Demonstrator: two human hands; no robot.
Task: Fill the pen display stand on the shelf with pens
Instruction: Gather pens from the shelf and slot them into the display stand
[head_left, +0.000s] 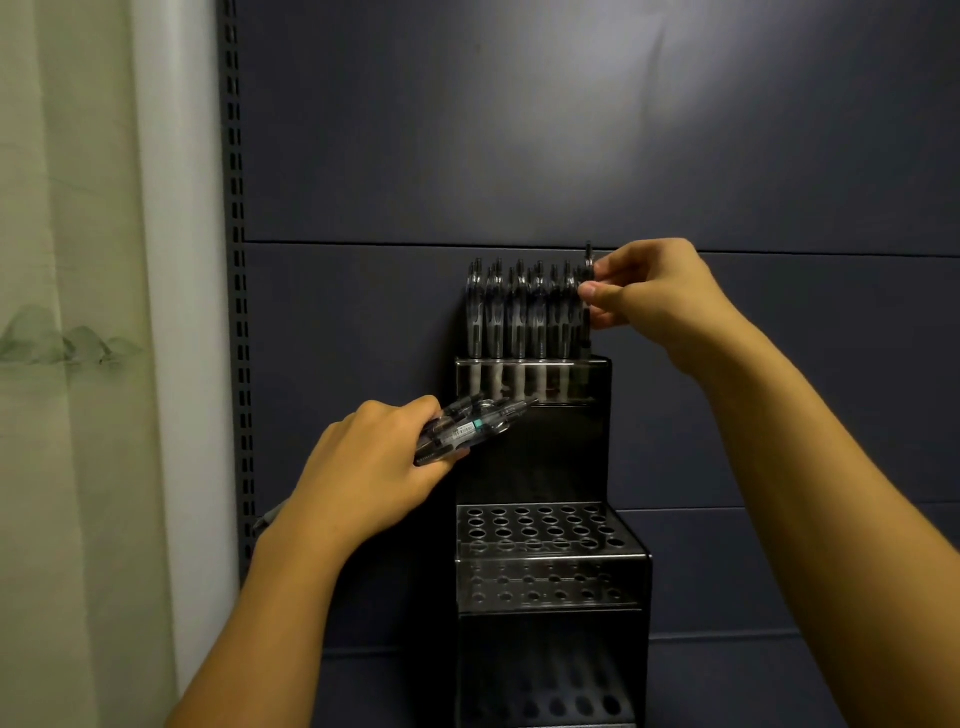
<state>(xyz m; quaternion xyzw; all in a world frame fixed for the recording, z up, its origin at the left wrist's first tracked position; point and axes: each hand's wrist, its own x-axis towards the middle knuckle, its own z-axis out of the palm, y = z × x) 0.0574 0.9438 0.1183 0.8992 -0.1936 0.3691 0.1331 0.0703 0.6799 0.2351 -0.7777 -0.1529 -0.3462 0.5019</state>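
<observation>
Pinched between your right hand's thumb and fingertips is a single pen, upright at the right end of the top tier of the pen display stand, its tip seemingly entering a hole there. Your left hand is closed around a bundle of spare pens, held slantwise just in front of that tier. You appear to be finishing the top row, which looks nearly full. Next, seat this pen straight without knocking its close neighbours, then draw another from the bundle. Below, the middle tier's holes and the lowest tier's stand empty. Behind is the dark shelf panel; a pale curtain hangs left.
</observation>
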